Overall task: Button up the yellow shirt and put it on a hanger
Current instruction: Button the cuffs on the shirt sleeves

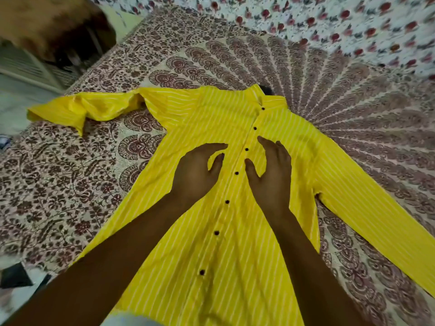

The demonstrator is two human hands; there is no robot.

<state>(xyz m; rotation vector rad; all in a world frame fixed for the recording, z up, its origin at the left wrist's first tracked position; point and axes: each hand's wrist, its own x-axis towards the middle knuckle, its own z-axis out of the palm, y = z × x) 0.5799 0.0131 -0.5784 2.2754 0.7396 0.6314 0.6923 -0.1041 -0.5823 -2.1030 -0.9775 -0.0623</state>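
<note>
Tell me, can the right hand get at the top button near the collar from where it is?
Probably yes: the right hand is open above the shirt, nothing lies between it and the top button.

A: Where is the yellow shirt [211, 231]?

B: Flat on the bed [70, 184], front up, over a brown patterned bedspread [353, 118]. The placket is closed; 7 dark buttons [227, 202] run down it.

A: And the hands?

B: Both are spread, fingers apart, and grip nothing. The left hand [196, 174] rests left of the placket, the right hand [270, 175] right of it, at chest height.

A: Sleeves?

B: One sleeve [94, 107] is crumpled to the left; the other [376, 208] lies straight to the right.
</note>
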